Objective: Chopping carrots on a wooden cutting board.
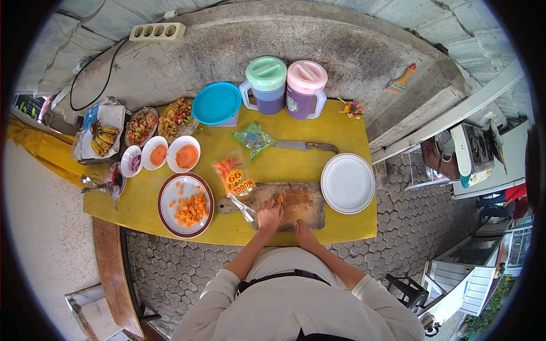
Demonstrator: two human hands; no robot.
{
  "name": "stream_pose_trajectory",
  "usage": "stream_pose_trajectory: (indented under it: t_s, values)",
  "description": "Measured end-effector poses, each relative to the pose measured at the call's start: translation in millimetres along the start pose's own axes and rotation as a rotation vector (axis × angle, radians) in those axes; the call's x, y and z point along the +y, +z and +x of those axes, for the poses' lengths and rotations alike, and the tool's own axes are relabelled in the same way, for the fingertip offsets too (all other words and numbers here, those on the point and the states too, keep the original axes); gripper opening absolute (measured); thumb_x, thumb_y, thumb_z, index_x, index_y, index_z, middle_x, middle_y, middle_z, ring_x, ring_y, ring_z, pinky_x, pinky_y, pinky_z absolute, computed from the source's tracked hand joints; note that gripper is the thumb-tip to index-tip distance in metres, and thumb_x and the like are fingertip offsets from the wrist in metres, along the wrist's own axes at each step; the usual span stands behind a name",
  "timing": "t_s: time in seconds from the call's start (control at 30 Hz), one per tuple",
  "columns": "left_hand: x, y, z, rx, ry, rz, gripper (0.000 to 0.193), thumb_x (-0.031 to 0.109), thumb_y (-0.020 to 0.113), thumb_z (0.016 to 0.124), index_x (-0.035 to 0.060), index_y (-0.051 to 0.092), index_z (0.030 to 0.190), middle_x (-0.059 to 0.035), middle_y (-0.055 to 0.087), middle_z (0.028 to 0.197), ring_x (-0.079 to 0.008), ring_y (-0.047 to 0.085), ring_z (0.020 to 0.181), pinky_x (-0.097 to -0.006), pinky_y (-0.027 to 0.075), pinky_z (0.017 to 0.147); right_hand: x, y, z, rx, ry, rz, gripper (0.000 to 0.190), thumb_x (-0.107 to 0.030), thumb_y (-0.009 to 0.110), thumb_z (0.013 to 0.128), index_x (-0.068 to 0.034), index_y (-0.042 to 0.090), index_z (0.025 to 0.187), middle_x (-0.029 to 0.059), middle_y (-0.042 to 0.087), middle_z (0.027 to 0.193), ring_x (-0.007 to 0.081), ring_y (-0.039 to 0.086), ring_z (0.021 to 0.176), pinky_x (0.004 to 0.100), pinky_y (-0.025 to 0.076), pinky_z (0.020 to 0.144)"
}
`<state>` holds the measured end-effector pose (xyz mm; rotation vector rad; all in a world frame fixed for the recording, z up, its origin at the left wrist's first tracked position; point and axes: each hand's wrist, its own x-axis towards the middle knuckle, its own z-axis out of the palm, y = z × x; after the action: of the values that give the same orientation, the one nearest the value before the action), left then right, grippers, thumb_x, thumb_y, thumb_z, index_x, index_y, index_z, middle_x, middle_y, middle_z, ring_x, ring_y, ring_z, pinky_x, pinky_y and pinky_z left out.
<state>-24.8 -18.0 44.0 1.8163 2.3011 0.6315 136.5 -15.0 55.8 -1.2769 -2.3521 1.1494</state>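
Observation:
On the worn wooden cutting board, my left hand holds a small orange food piece down at its fingertips. My right hand is by the board's near edge with its fingers curled; whether it grips anything is hidden. Left of the board, a brown-rimmed plate carries many small cut orange pieces. Above the board's left end lies a clear printed packet with orange sticks inside. A silvery wrapper strip crosses the board's handle.
A wooden-handled knife lies beside a green plastic packet. White plates are stacked at right. Two lidded pitchers and a blue-lidded container stand behind. Bowls of orange sauce and bananas are at left.

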Motion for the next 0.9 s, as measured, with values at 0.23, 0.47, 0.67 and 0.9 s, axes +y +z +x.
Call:
stream_pose_trajectory:
  t_s: [0.23, 0.47, 0.67, 0.9]
  values:
    - [3, -1, 3, -0.024, 0.013, -0.05, 0.021, 0.018, 0.055, 0.074, 0.0066, 0.059, 0.091, -0.0065, 0.05, 0.077, -0.023, 0.053, 0.074, -0.0362, 0.046, 0.061, -8, -4, 4, -0.06, 0.233, 0.099, 0.029, -0.028, 0.031, 0.091, -0.001, 0.041, 0.094, 0.031, 0.052, 0.073, 0.0492, 0.049, 0.07, 0.0554, 0.036, 0.058]
    - [-1, 1, 2, -0.096, -0.034, -0.144, 0.021, 0.017, 0.054, 0.076, 0.0048, 0.058, 0.092, -0.0079, 0.049, 0.077, -0.024, 0.052, 0.075, -0.0372, 0.045, 0.063, -9, -6, 8, -0.103, 0.237, 0.113, 0.028, -0.028, 0.031, 0.091, -0.002, 0.04, 0.096, 0.031, 0.051, 0.073, 0.0503, 0.048, 0.071, 0.0563, 0.036, 0.057]
    - [-1, 1, 4, -0.088, 0.008, -0.12, 0.021, 0.017, 0.053, 0.076, 0.0045, 0.057, 0.093, -0.0079, 0.049, 0.077, -0.0243, 0.052, 0.075, -0.0381, 0.044, 0.063, -7, -6, 11, -0.109, 0.241, 0.117, 0.029, -0.029, 0.03, 0.091, -0.002, 0.04, 0.095, 0.0308, 0.051, 0.074, 0.0507, 0.048, 0.073, 0.0567, 0.035, 0.06]
    - [-4, 3, 3, -0.096, 0.027, -0.142, 0.022, 0.017, 0.053, 0.077, 0.0028, 0.056, 0.093, -0.009, 0.048, 0.078, -0.0247, 0.052, 0.075, -0.0376, 0.045, 0.063, -13, -12, 14, -0.115, 0.181, 0.126, 0.03, -0.028, 0.029, 0.091, -0.001, 0.041, 0.093, 0.0307, 0.051, 0.077, 0.0502, 0.047, 0.076, 0.0559, 0.035, 0.061]
